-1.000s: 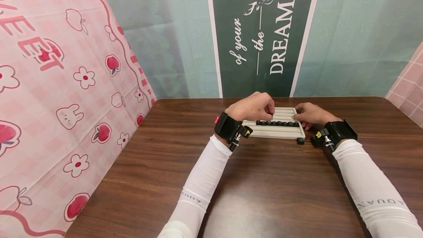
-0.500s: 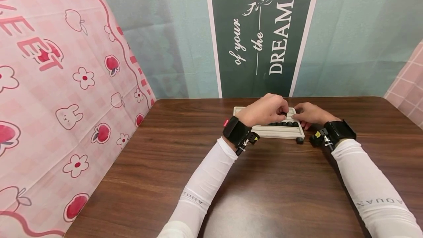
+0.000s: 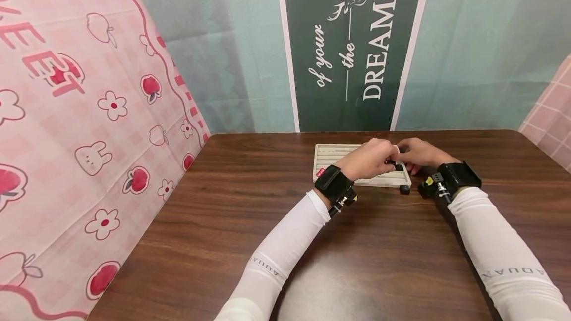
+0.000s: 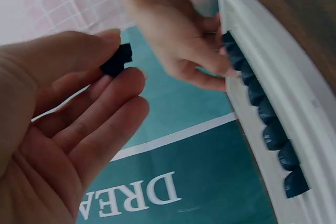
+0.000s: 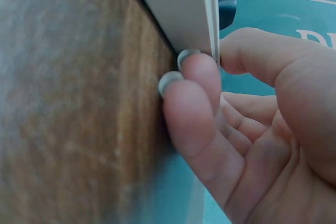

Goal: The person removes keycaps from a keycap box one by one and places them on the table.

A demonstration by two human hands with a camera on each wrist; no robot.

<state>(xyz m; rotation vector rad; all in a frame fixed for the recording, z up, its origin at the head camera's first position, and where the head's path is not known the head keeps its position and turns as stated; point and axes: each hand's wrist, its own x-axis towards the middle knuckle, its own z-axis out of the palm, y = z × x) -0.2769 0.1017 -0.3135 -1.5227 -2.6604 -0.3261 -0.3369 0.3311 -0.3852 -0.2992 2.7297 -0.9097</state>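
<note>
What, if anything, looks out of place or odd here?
A black block sits just outside the near right corner of the white tray, apart from the row of black pieces; whether it is loose or a foot, I cannot tell. The backdrop lettering also runs sideways. I see no spill.

- On the dark green panel [image 3: 308, 98] of the backdrop, we read "of your", "the" and "DREAMS" in white, the lines running sideways from bottom to top.
- In the left wrist view, we find "DREA" from that same panel, turned upside down; the right wrist view catches only the "DR".
- On the pink cloth [image 3: 85, 118], we make out a slanted "W", "E", "E" and "T".
- On the right sleeve [image 3: 504, 241], we see grey letters, seemingly "AQUA" upside down; similar, smaller ones mark the left sleeve [image 3: 278, 246].
- The red tag [image 3: 319, 173] has white lettering too small for us.
</note>
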